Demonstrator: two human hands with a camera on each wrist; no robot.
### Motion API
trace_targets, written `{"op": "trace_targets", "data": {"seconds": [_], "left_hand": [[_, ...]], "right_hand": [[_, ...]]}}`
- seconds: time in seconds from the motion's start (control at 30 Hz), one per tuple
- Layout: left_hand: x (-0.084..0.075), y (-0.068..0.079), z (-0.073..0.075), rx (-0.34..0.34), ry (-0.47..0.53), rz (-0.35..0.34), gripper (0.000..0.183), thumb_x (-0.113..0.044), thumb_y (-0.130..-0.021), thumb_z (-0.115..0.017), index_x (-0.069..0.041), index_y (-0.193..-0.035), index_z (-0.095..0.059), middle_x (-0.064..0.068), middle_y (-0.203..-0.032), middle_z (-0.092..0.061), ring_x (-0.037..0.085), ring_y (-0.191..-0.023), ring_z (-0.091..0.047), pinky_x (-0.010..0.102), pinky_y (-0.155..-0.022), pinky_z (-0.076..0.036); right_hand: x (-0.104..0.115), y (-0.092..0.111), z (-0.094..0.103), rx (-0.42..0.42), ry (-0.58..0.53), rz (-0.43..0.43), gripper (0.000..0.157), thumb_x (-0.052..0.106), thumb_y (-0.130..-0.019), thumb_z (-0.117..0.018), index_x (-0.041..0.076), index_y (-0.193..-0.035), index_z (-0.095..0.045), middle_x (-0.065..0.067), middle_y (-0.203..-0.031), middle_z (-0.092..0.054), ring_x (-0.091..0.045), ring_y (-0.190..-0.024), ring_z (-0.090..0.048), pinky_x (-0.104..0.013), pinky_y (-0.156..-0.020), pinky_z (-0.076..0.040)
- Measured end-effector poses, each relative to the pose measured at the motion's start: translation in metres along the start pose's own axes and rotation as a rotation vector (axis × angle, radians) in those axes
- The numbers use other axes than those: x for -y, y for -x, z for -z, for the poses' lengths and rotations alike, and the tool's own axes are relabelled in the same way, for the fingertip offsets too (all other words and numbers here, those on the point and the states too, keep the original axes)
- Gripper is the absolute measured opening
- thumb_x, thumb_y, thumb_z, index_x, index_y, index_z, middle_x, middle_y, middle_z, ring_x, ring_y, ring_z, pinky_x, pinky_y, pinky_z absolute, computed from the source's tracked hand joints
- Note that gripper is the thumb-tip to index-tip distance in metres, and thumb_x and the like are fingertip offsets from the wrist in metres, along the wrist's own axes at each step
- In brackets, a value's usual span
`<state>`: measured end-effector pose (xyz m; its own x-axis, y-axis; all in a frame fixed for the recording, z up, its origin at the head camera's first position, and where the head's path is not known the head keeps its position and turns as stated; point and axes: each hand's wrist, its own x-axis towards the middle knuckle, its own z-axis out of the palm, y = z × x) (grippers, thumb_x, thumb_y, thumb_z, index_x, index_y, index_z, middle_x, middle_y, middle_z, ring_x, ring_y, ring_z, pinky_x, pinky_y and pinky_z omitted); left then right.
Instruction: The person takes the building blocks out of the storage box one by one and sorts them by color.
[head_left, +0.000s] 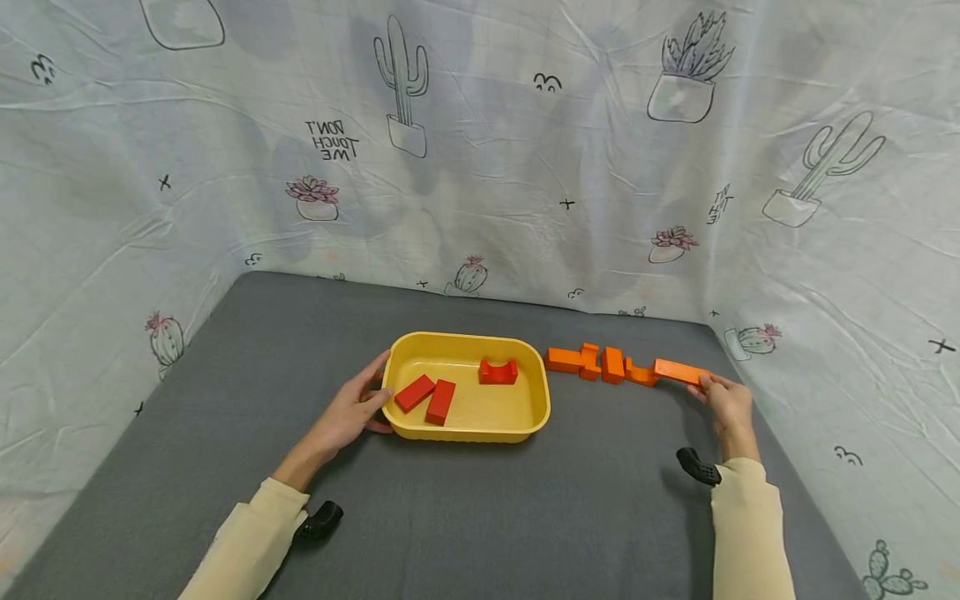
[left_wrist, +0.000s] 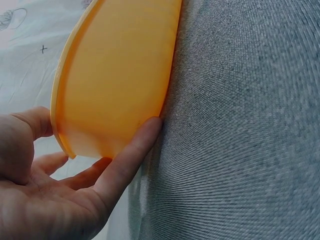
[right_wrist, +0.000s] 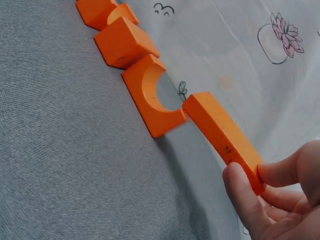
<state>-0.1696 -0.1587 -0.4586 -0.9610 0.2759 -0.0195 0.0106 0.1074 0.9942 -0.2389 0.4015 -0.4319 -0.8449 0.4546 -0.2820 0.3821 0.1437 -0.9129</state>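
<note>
My left hand (head_left: 352,410) holds the left end of a yellow plastic tub (head_left: 465,436), its thumb at the rim and fingers against the outer wall. Inside the tub lie two plain red blocks (head_left: 440,402) and a red block with a curved notch (head_left: 498,373). Over on the right, my right hand (head_left: 729,406) pinches one end of a long orange block (right_wrist: 222,137) between thumb and fingers. That block is tilted above the table, its far end close to an orange notched block (right_wrist: 145,97); whether they touch I cannot tell.
More orange blocks (head_left: 612,365) run in a row from the tub's right side toward my right hand. The grey tabletop (head_left: 480,517) ends at a white cloth backdrop (head_left: 480,167) printed with cacti. Black curved devices (head_left: 321,522) sit at both wrists.
</note>
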Motion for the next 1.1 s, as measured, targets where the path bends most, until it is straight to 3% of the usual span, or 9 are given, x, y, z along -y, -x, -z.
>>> {"op": "trace_targets", "data": {"seconds": [0.4, 0.7, 0.83, 0.97, 1.03, 1.1], "left_hand": [[-0.001, 0.001, -0.001, 0.001, -0.003, 0.001, 0.061, -0.016, -0.095, -0.047, -0.028, -0.145, -0.015, 0.018, -0.141, -0.027, 0.040, -0.109, -0.049, 0.044, -0.065, -0.055], [-0.023, 0.011, -0.004, 0.012, 0.018, 0.002, 0.061, -0.013, -0.096, -0.045, -0.017, -0.147, -0.011, 0.026, -0.139, -0.025, 0.047, -0.110, -0.045, 0.052, -0.069, -0.052], [-0.026, 0.012, -0.004, 0.014, 0.011, 0.000, 0.061, -0.013, -0.096, -0.045, -0.016, -0.147, -0.012, 0.026, -0.138, -0.026, 0.047, -0.109, -0.045, 0.051, -0.069, -0.052], [-0.018, 0.009, -0.003, 0.013, 0.020, -0.002, 0.061, -0.012, -0.095, -0.045, -0.019, -0.146, -0.012, 0.025, -0.138, -0.026, 0.046, -0.108, -0.046, 0.051, -0.068, -0.052], [-0.011, 0.006, -0.002, 0.011, 0.019, -0.004, 0.061, -0.012, -0.095, -0.045, -0.022, -0.146, -0.013, 0.024, -0.139, -0.027, 0.045, -0.108, -0.047, 0.049, -0.067, -0.053], [-0.005, 0.004, -0.001, 0.004, 0.012, -0.005, 0.061, -0.012, -0.095, -0.045, -0.025, -0.146, -0.014, 0.022, -0.139, -0.028, 0.043, -0.108, -0.048, 0.047, -0.066, -0.054]], "right_hand": [[-0.005, 0.003, 0.011, -0.004, -0.043, -0.029, 0.050, 0.012, -0.095, -0.037, -0.008, -0.139, -0.022, -0.025, -0.139, -0.023, 0.000, -0.058, -0.060, -0.022, -0.077, -0.051], [-0.013, -0.002, 0.010, 0.004, -0.051, -0.041, 0.049, 0.006, -0.094, -0.038, -0.009, -0.138, -0.021, -0.027, -0.141, -0.021, 0.000, -0.059, -0.059, -0.019, -0.071, -0.052], [-0.016, -0.005, 0.009, -0.005, -0.019, -0.041, 0.050, 0.007, -0.094, -0.038, -0.010, -0.138, -0.021, -0.027, -0.143, -0.018, 0.001, -0.057, -0.058, -0.019, -0.069, -0.053], [-0.019, -0.007, 0.008, -0.039, 0.049, -0.013, 0.051, 0.013, -0.094, -0.041, -0.013, -0.136, -0.025, -0.031, -0.136, -0.028, 0.000, -0.052, -0.059, -0.018, -0.061, -0.053], [-0.021, -0.007, 0.008, -0.067, 0.109, 0.020, 0.052, 0.016, -0.094, -0.042, -0.014, -0.133, -0.030, -0.031, -0.119, -0.046, 0.000, -0.050, -0.059, -0.018, -0.057, -0.053], [-0.023, -0.005, 0.007, -0.108, 0.218, 0.069, 0.051, 0.020, -0.093, -0.043, -0.015, -0.130, -0.036, -0.020, -0.096, -0.062, -0.005, -0.052, -0.062, -0.019, -0.055, -0.052]]}}
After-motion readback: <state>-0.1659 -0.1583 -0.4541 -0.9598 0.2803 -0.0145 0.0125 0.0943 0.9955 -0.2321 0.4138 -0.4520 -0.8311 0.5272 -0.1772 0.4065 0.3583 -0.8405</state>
